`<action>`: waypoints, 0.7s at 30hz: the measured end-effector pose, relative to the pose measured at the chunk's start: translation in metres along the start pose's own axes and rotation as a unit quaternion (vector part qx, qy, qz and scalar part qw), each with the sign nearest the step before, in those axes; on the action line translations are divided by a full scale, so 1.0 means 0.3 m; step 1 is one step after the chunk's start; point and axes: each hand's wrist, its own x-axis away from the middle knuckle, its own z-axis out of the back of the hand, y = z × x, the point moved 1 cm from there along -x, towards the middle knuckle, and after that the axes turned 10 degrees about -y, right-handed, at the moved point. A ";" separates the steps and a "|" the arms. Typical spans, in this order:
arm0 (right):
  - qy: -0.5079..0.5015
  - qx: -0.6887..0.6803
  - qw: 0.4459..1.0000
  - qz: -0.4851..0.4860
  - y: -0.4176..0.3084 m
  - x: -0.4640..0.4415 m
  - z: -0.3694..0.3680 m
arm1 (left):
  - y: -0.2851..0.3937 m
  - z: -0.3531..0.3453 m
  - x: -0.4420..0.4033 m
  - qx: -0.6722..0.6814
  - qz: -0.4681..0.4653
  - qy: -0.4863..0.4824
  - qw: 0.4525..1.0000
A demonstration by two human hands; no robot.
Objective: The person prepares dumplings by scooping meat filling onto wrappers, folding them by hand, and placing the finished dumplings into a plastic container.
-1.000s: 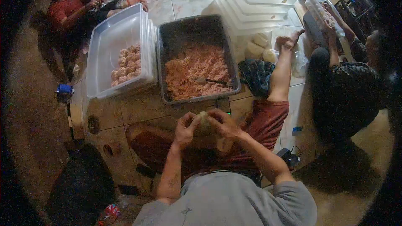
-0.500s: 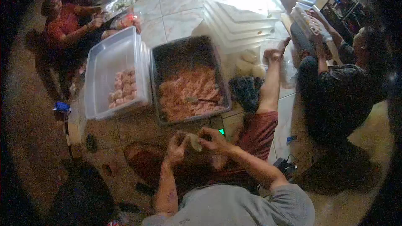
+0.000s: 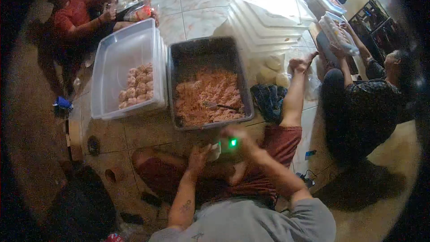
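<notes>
My left hand (image 3: 199, 157) is closed around the edge of a thin pale wrapper (image 3: 215, 152), held above my lap. My right hand (image 3: 238, 138) is apart from it, up and to the right, close to the near edge of the dark tub. Motion smears its fingers, so I cannot tell whether they are closed. The dark tub (image 3: 169, 85) holds a pinkish ground filling (image 3: 201, 89). In the filling lies a fork (image 3: 220, 105), its handle pointing right. To the left, a translucent bin (image 3: 106, 62) contains rounded lumps of filling (image 3: 138, 85).
Stacked clear bins (image 3: 264, 22) rise behind my outstretched leg (image 3: 293, 103). A dark bundle (image 3: 268, 101) lies beside that leg. A small green light (image 3: 233, 142) glows near my right hand. One person (image 3: 74, 15) sits at upper left; another (image 3: 367, 103), at right, holds a tray (image 3: 338, 33).
My right hand has let go of the wrapper and moved up and right. My left hand keeps the wrapper and has shifted slightly right. The view has shifted a little.
</notes>
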 end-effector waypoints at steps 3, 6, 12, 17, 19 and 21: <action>0.025 0.165 0.986 0.005 0.022 -0.190 0.177 | -0.065 0.027 -0.005 -0.132 -0.160 -0.048 0.977; -0.025 0.271 0.962 -0.021 0.163 -0.339 0.188 | -0.167 0.068 -0.067 -0.079 -0.059 -0.087 0.991; -0.380 0.404 0.829 -0.072 0.381 -0.455 0.057 | -0.121 0.082 -0.001 0.037 -0.050 -0.012 0.998; -0.273 0.332 0.900 -0.073 0.242 -0.461 0.134 | -0.029 0.107 0.011 -0.036 -0.155 0.155 0.975; -0.235 0.366 0.900 -0.038 0.171 -0.473 0.161 | 0.088 0.127 -0.031 -0.138 -0.247 0.268 0.921; -0.189 0.401 0.896 0.000 0.149 -0.505 0.170 | 0.228 0.152 -0.066 -0.243 -0.325 0.335 0.850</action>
